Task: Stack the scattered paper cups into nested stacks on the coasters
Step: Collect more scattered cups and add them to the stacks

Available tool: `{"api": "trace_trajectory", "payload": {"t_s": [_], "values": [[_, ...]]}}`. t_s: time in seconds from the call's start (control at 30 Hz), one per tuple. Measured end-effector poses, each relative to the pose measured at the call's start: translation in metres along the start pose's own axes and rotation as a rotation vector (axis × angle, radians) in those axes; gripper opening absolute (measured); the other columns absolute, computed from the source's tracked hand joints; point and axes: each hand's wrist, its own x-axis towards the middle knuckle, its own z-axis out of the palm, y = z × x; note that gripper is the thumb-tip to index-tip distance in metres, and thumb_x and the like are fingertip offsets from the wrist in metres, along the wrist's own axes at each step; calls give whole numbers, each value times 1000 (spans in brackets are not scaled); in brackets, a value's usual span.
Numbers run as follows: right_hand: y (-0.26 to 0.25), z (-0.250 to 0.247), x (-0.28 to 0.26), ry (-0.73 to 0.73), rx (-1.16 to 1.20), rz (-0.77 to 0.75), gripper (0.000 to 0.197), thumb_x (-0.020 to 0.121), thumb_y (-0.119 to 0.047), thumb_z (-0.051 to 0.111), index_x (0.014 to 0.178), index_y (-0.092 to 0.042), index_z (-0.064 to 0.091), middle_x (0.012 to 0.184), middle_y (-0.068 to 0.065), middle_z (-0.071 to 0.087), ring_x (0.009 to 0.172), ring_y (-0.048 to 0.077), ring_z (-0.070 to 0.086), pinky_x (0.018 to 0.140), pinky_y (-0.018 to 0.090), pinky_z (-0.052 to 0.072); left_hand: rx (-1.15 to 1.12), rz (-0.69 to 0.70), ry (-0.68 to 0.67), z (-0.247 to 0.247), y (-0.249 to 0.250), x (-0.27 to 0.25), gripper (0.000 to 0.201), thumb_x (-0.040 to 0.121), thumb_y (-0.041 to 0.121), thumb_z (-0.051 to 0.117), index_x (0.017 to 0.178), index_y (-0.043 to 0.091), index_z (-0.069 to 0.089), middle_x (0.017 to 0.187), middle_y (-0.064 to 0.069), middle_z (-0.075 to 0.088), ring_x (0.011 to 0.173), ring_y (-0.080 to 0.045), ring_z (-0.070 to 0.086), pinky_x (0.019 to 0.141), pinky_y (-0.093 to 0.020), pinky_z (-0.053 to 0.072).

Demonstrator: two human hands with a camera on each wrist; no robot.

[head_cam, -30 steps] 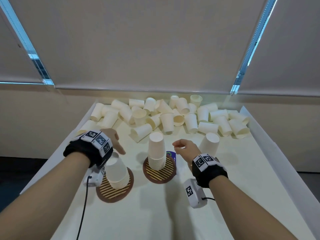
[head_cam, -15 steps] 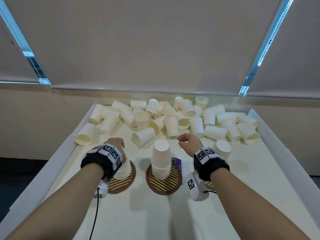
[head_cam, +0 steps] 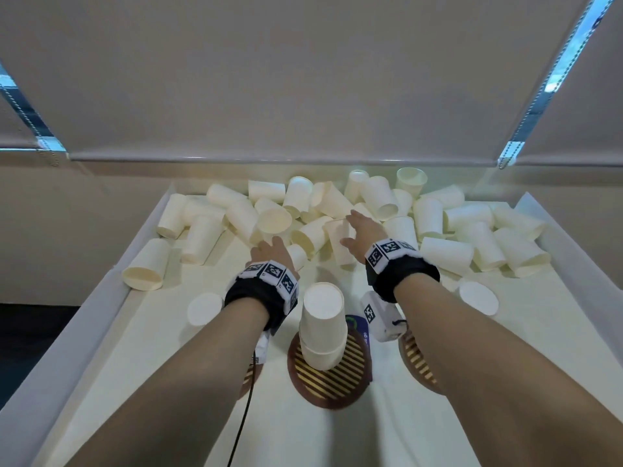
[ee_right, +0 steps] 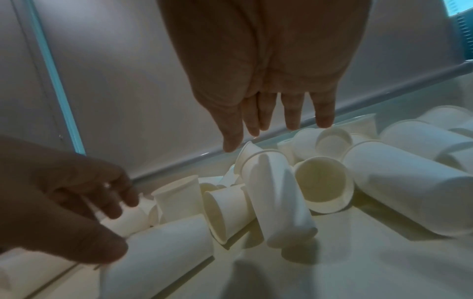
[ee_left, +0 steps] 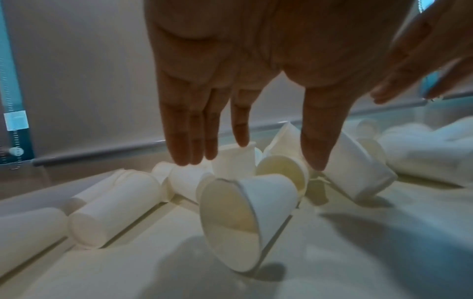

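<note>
Many white paper cups lie scattered in a pile at the back of the table. Three upside-down nested stacks stand nearer me: a left stack, a middle stack on a striped brown coaster, and a right stack. My left hand reaches over the pile's near edge, fingers straight, above a cup lying on its side. My right hand hovers, fingers straight, just above a tilted cup. Neither hand holds anything.
A raised white rim borders the table on the left, right and back. Part of a second coaster shows under my right forearm. A cable hangs from my left wrist camera. A small blue label lies by the middle coaster.
Both hands have moved forward from the stacks to the pile of loose cups. The left hand has left the left stack, and its fingers have straightened.
</note>
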Motion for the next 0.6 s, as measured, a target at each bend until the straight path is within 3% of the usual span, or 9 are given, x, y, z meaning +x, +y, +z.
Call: {"api": "trace_trajectory", "payload": {"t_s": [0.03, 0.07, 0.2, 0.33, 0.47, 0.6], "values": [[-2, 1, 6, -7, -45, -6, 56, 96, -21, 48, 146, -12, 25, 158, -4, 14, 140, 26, 26, 112, 40, 31, 50, 80, -62, 12, 1, 8, 55, 79, 29, 71, 121, 9, 42, 122, -12, 48, 118, -28, 45, 91, -36, 43], [-3, 3, 12, -23, -68, -6, 59, 96, -19, 48, 148, -14, 21, 158, -6, 12, 141, 27, 23, 111, 42, 31, 64, 135, -78, 18, 0, 10, 57, 81, 28, 68, 126, 9, 37, 125, -12, 46, 120, -29, 42, 93, -39, 42], [-2, 18, 25, -84, -68, -10, 74, 93, -9, 49, 151, -23, 7, 159, -7, 7, 145, 30, 11, 115, 48, 24, 100, 163, 42, 39, -4, 16, 44, 86, 18, 57, 125, 12, 38, 122, -10, 49, 115, -27, 46, 91, -40, 40], [2, 36, 23, 13, -87, 81, 61, 88, -8, 52, 144, -14, 27, 143, 12, 35, 132, 31, 34, 105, 43, 35, 95, 150, -60, 51, -6, 15, 46, 83, 24, 59, 122, 12, 38, 120, -10, 51, 114, -27, 46, 92, -42, 37], [12, 27, 19, -27, 14, 149, 33, 95, -12, 45, 126, -4, 51, 129, 15, 53, 119, 29, 52, 97, 34, 43, -12, 105, -84, 34, -3, 11, 67, 69, 37, 71, 122, 14, 36, 117, -9, 49, 114, -27, 46, 92, -41, 35], [10, 22, 7, 55, 101, 86, 33, 88, -11, 52, 121, -13, 53, 130, 10, 45, 118, 27, 47, 95, 36, 45, -196, 118, 29, 4, 1, 3, 71, 69, 47, 69, 122, 12, 37, 118, -8, 50, 112, -27, 47, 90, -40, 34]]}}
